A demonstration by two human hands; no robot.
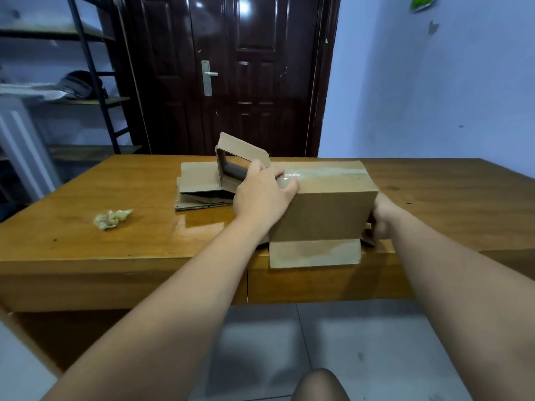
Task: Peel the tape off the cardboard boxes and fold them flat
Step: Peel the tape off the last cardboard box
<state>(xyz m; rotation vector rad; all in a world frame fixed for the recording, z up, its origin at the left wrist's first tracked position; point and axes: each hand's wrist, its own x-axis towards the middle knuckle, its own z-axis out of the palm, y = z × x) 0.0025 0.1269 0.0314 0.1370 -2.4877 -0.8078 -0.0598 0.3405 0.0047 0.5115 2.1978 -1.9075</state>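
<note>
A brown cardboard box (333,206) stands near the front edge of the wooden table (121,233), with a strip of clear tape (324,171) running along its top. My left hand (262,195) lies over the box's left top corner and its fingertips pinch the loose, crinkled end of the tape. At the box's right end, my right hand (383,219) grips the lower corner, its fingers partly hidden behind the box. An opened bottom flap (314,253) hangs over the table's front edge.
Behind my left hand lies a pile of flattened cardboard (199,192), with one partly folded box (231,157) standing up on it. A crumpled ball of tape (111,218) sits on the left of the table. A dark door and a metal shelf stand beyond.
</note>
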